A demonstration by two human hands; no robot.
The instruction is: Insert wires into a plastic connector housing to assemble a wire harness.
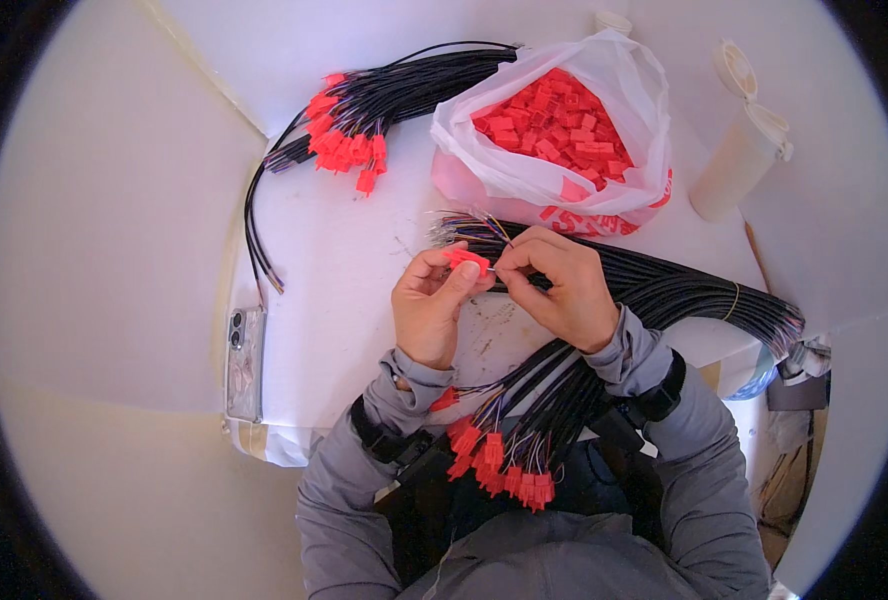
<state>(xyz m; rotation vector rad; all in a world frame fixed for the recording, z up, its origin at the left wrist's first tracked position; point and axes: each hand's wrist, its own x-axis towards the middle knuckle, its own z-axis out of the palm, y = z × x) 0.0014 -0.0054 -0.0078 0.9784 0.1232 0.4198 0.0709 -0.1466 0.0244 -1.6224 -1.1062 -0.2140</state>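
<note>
Over the white table (329, 300), my left hand (426, 318) pinches a small red plastic connector housing (467, 261) between thumb and fingers. My right hand (569, 288) is closed on a thin wire (497, 226) at the housing's right end; whether the wire tip is inside cannot be made out. Just beyond both hands lies a bundle of black cables (664, 272) with bare coloured wire ends. Closer to my body, another bundle of black cables (562, 395) hangs over the table edge, its ends fitted with red connectors (504, 472).
A white plastic bag (452, 165) full of red connector housings (554, 125) stands at the back. Left of it lies a cable bundle (419, 88) with red connectors. A cream bottle (732, 168) stands back right. A phone (246, 362) rests at the left edge.
</note>
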